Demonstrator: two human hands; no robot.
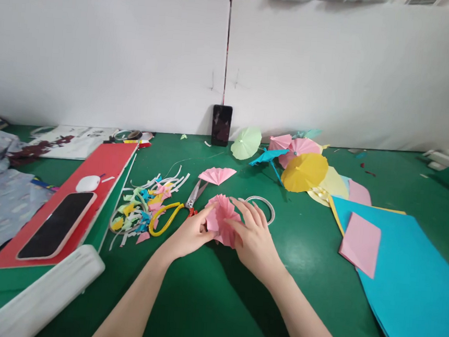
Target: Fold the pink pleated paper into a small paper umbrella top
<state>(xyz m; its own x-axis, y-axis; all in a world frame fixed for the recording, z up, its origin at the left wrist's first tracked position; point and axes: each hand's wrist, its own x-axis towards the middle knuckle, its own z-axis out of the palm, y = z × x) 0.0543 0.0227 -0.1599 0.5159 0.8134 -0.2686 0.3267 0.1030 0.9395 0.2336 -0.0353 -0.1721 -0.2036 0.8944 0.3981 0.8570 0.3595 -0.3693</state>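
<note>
Between my hands is a pleated pink paper piece [223, 218], fanned out nearly round, just above the green table. My left hand [195, 231] pinches its left edge between thumb and fingers. On the other side my right hand [255, 237] grips the right part of the folds, its fingers curled over them. A second pink paper fan [217, 176], half open, lies just beyond. Scissors with red and yellow handles [192, 202] lie left of my hands, blades pointing away. Partly behind my right hand is a roll of clear tape [270, 208].
Paper scraps [142, 208] are heaped at left, near a phone [57, 224] on red paper [109, 161]. Finished paper umbrellas [305, 172] stand at the back right, beside blue paper sheets [408, 268] and folded pink paper [360, 243]. A black phone [221, 125] leans on the white partition.
</note>
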